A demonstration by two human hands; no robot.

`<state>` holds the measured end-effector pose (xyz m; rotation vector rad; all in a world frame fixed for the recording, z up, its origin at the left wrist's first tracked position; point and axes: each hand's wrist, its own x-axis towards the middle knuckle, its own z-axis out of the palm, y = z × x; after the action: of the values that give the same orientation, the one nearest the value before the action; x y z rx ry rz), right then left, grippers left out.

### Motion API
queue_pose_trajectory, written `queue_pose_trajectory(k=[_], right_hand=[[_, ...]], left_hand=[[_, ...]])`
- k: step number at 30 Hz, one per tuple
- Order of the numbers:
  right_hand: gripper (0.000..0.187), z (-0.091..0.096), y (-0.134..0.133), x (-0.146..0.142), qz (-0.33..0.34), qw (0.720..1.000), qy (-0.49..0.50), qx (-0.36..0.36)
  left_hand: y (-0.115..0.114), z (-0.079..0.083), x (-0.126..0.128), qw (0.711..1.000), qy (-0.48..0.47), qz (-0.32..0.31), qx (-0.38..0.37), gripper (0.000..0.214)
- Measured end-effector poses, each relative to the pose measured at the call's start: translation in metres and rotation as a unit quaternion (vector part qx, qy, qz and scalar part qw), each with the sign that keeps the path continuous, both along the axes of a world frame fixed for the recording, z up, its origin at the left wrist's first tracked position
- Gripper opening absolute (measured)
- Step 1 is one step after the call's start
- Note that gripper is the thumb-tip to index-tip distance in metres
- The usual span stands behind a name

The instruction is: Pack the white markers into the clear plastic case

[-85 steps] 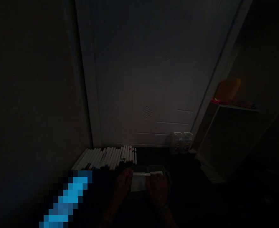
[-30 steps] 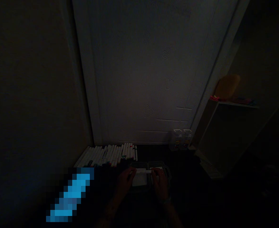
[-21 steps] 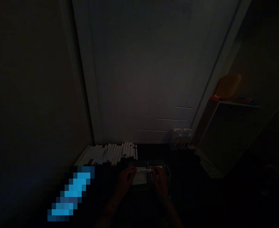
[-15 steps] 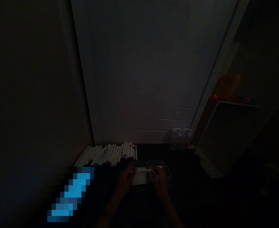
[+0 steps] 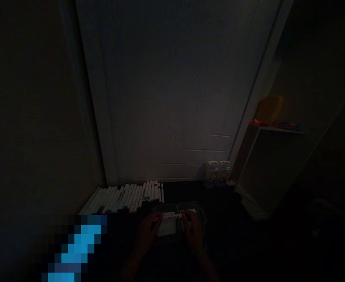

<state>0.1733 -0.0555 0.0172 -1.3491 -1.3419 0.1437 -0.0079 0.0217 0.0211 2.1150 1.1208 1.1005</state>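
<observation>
A white marker pen [image 5: 172,216] lies level across a dark grey plastic case [image 5: 191,206], just above its two compartments. My left hand [image 5: 148,232] grips the pen's left end, and my right hand [image 5: 193,231] grips its right end. A white card or paper [image 5: 167,228] lies in the left compartment below the pen. The dim light hides the fingers' exact hold and most of the case's contents.
Many white markers [image 5: 121,198] lie side by side on the dark floor beyond the case, against a white door [image 5: 166,98]. Two clear bottles [image 5: 218,174] stand by the door frame. A low white shelf [image 5: 275,129] holds an orange object [image 5: 269,110]. A pixelated blue patch [image 5: 74,248] covers the lower left.
The whole view has swung a little to the left. Both hands still hold the white pen above the case, with no visible change in their grip.
</observation>
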Motion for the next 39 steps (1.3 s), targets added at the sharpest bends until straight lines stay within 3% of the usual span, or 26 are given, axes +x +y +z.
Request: queue_pose_trajectory(k=[6,21,31,39], right_hand=[[0.02,0.001,0.0,-0.001,-0.008,1.0,0.016,0.0],[0.02,0.002,-0.001,-0.001,-0.012,1.0,-0.008,0.009],[0.021,0.003,-0.001,-0.001,-0.03,0.999,0.02,0.003],[0.024,0.007,-0.004,-0.001,-0.006,1.0,-0.006,0.006]], left_hand=[[0.003,-0.004,-0.001,1.0,0.004,-0.003,0.017,0.027],[0.0,0.003,0.0,1.0,0.015,-0.003,0.002,0.029],[0.003,-0.004,0.002,1.0,0.013,-0.014,0.024,0.027],[-0.002,0.006,-0.001,1.0,0.013,-0.014,0.017,0.028]])
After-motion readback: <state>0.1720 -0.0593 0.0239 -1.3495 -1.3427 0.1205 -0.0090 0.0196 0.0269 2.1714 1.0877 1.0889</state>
